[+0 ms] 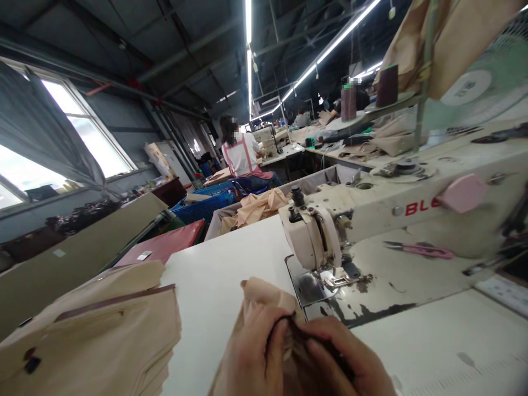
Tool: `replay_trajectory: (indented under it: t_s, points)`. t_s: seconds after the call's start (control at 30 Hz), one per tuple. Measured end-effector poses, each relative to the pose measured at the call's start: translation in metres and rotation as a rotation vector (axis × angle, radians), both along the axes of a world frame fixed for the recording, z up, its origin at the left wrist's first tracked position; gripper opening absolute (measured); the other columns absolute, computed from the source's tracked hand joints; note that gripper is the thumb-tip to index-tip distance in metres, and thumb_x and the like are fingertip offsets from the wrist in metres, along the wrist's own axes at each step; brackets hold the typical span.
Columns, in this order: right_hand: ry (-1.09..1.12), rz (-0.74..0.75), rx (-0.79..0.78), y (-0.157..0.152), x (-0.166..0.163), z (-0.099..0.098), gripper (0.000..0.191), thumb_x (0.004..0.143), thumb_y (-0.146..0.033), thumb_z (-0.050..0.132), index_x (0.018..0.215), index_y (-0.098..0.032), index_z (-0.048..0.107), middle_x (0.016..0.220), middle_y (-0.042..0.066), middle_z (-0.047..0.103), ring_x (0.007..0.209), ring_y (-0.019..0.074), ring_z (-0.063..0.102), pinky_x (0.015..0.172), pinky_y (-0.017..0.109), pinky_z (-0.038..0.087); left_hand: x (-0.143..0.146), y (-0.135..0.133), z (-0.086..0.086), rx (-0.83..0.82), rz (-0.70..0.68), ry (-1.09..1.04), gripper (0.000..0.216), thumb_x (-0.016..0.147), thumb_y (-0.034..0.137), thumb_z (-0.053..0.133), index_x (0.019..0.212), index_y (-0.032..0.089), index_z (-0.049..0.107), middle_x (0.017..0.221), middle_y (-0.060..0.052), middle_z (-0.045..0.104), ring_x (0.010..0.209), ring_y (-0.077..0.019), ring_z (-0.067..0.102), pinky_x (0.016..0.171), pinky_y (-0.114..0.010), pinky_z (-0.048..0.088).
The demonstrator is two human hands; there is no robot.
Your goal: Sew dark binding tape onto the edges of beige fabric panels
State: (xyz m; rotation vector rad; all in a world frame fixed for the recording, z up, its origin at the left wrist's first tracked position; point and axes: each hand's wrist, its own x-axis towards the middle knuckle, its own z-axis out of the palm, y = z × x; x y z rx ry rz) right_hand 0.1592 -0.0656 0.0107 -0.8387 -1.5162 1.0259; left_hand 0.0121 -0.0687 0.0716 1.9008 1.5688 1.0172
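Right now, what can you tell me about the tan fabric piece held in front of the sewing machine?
The tan fabric piece is a small, soft, thin-looking cloth with a dark brown trim strip running along it. It is bunched and folded, not flat. Both hands pinch it: the left hand from the left side, the right hand from the right. Its upper end rises free above the white table, just short of the sewing machine's needle plate. Its lower part is hidden by the hands.

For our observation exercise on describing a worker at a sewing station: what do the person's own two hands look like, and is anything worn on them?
Both hands are bare: the left hand and the right hand show no gloves, and no rings, watch or wristband can be seen. No sleeve reaches into view; the picture's lower edge cuts them off near the wrists. They are slightly blurred, so fine detail such as nails cannot be told.
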Motion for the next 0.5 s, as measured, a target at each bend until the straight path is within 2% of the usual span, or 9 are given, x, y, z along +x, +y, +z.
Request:
replay_trajectory:
  t_s: [0.07,0.17,0.3,0.4,0.47,0.5]
  points:
    - [-0.083,0.056,-0.058,0.007,0.014,0.016,0.017,0.090,-0.030,0.045,0.089,-0.026,0.061,0.083,0.001,0.066,0.080,0.0188,0.063,0.072,0.027,0.050,-0.007,0.001,0.003,-0.212,-0.073,-0.130,0.024,0.087,0.036,0.047,0.081,0.018,0.062,0.080,-0.004,0.062,0.080,-0.0195,0.057,0.072,-0.028,0.045]
    - [-0.140,0.115,-0.155,0.015,0.027,0.028,0.021,0.088,-0.036,0.048,0.081,-0.023,0.062,0.077,0.000,0.067,0.076,0.0198,0.063,0.068,0.027,0.048,-0.014,0.004,0.001,-0.409,-0.118,-0.348,0.029,0.082,0.043,0.053,0.079,0.015,0.063,0.077,-0.004,0.064,0.075,-0.0191,0.058,0.066,-0.027,0.045]
    - [-0.164,0.149,-0.210,0.020,0.027,0.025,0.023,0.086,-0.037,0.049,0.079,-0.021,0.063,0.075,0.001,0.067,0.074,0.0215,0.063,0.066,0.029,0.048,-0.016,0.007,-0.004,-0.459,-0.150,-0.425,0.032,0.079,0.045,0.057,0.077,0.013,0.061,0.070,-0.003,0.063,0.067,-0.0157,0.054,0.058,-0.022,0.041]
    - [-0.164,0.158,-0.215,0.020,0.026,0.018,0.021,0.086,-0.035,0.048,0.081,-0.021,0.063,0.076,0.001,0.068,0.074,0.0215,0.064,0.067,0.029,0.049,-0.015,0.007,-0.002,-0.484,-0.202,-0.416,0.030,0.080,0.041,0.055,0.075,0.013,0.061,0.070,-0.003,0.061,0.067,-0.0148,0.052,0.058,-0.022,0.039]
    - [-0.197,0.119,-0.161,0.017,0.028,0.020,0.020,0.088,-0.032,0.047,0.083,-0.022,0.064,0.077,0.001,0.069,0.074,0.0205,0.065,0.067,0.029,0.051,-0.017,0.007,0.005,-0.415,-0.209,-0.299,0.025,0.083,0.036,0.053,0.076,0.014,0.062,0.071,-0.003,0.061,0.068,-0.0149,0.053,0.060,-0.022,0.040]
    - [-0.235,0.096,-0.076,0.015,0.031,0.023,0.019,0.088,-0.031,0.047,0.087,-0.024,0.064,0.080,0.001,0.069,0.076,0.0207,0.065,0.068,0.030,0.052,-0.019,0.007,0.010,-0.328,-0.219,-0.211,0.022,0.085,0.032,0.051,0.078,0.015,0.063,0.073,-0.002,0.061,0.070,-0.0151,0.054,0.062,-0.022,0.041]
